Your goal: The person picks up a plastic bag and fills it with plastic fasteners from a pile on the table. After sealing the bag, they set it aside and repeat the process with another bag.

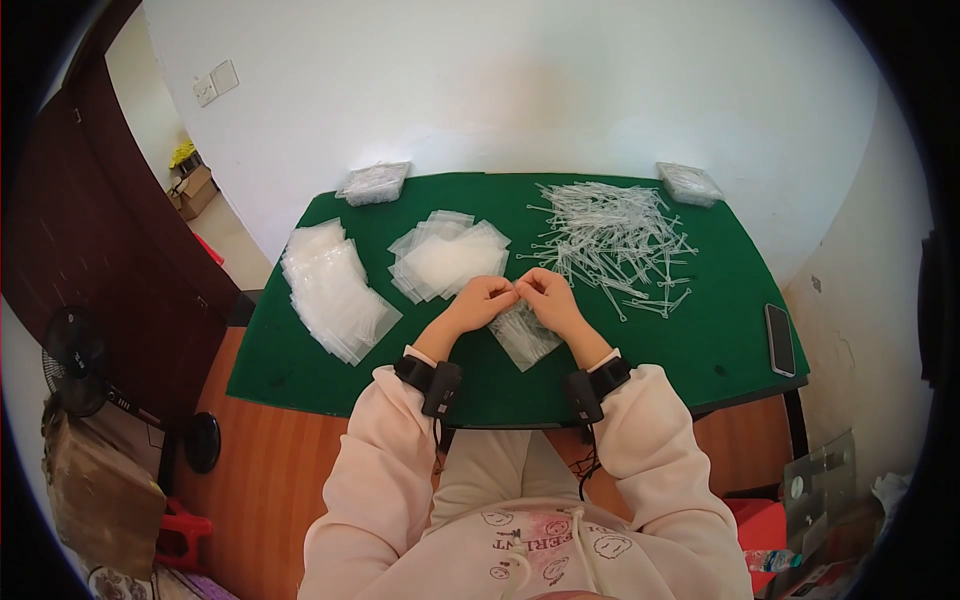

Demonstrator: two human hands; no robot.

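Observation:
My left hand (484,302) and my right hand (549,300) meet over the table's middle, fingertips pinched together at the top edge of a clear plastic bag (526,342). Thin clear pieces show inside the bag, which hangs toward me below my fingers. Just beyond my left hand lies a pile of empty-looking clear bags (450,258). To the right of my right hand is a loose heap of thin clear plastic sticks with looped ends (610,235). Farther left, overlapping clear bags (335,285) spread in a fanned row.
Two stacks of filled bags stand at the back corners, one at left (376,184) and one at right (689,184). A phone (779,340) lies by the right edge of the green table (430,375). A wall (500,90) rises behind; a fan (75,360) stands at left.

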